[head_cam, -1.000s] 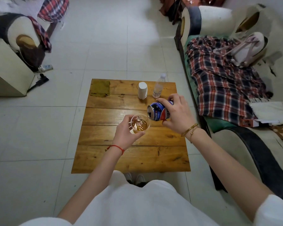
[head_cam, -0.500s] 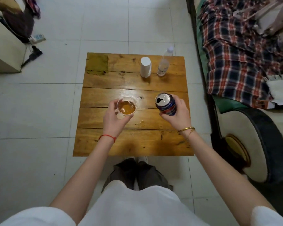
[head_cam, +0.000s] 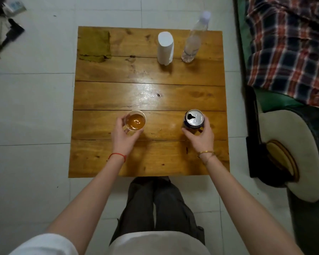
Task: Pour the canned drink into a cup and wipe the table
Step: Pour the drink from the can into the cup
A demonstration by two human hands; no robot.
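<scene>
On the wooden counter point(head_cam: 149, 96), pouring looks done: the right hand point(head_cam: 201, 137) grips the upright can point(head_cam: 194, 119), the left hand point(head_cam: 122, 137) grips the amber-filled cup point(head_cam: 135, 122), probably set down, so wiping with the green cloth point(head_cam: 94, 45) comes next.

Before you stands a square wooden table point(head_cam: 149, 96) on the tiled floor point(head_cam: 29, 107); on it rest a clear cup point(head_cam: 135, 120) of amber drink, an upright can point(head_cam: 194, 119), a green cloth point(head_cam: 94, 44), a white roll point(head_cam: 165, 47) and a water bottle point(head_cam: 192, 41)
</scene>
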